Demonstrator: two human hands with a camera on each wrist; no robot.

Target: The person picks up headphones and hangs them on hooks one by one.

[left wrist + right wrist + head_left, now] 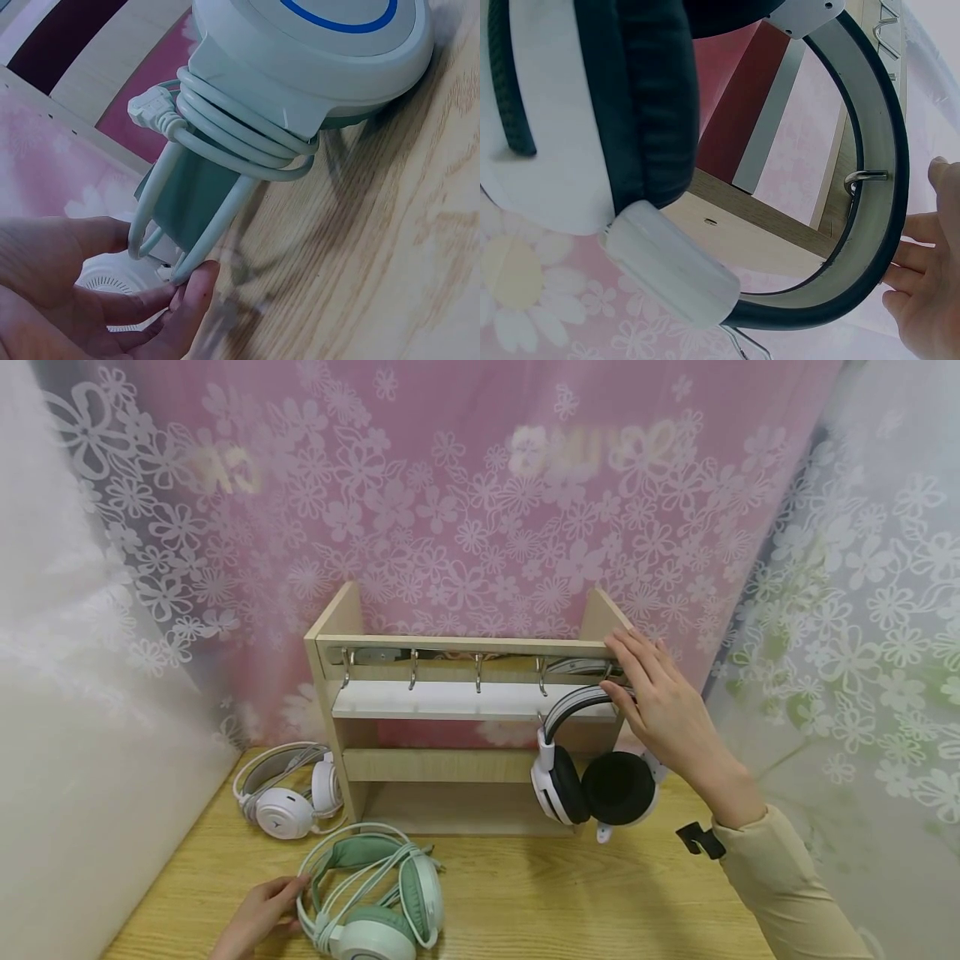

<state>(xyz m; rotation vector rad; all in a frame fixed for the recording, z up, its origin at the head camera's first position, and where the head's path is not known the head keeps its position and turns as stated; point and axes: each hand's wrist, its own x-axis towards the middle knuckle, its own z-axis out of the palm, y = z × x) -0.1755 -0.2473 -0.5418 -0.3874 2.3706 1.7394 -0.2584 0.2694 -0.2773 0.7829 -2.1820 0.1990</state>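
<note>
Black-and-white headphones [630, 787] hang at the right end of a wooden shelf rack [465, 642], their headband looped over a metal hook [866, 177]. My right hand [667, 706] lies with fingers extended over the rack's upper right corner, right beside that headband. Low on the left, my left hand [262, 910] pinches the headband of mint-green headphones [372, 935] between thumb and fingers. Their cable [232, 142] is wound around the band near one earcup, as the left wrist view shows. That earcup is close over the wooden table.
White headphones [283, 812] lie on the table [585, 893] against the rack's left side. Several hooks [477, 672] line the rack's top rail, left of the hung headphones. Flowered curtains [480, 510] stand close behind and at both sides.
</note>
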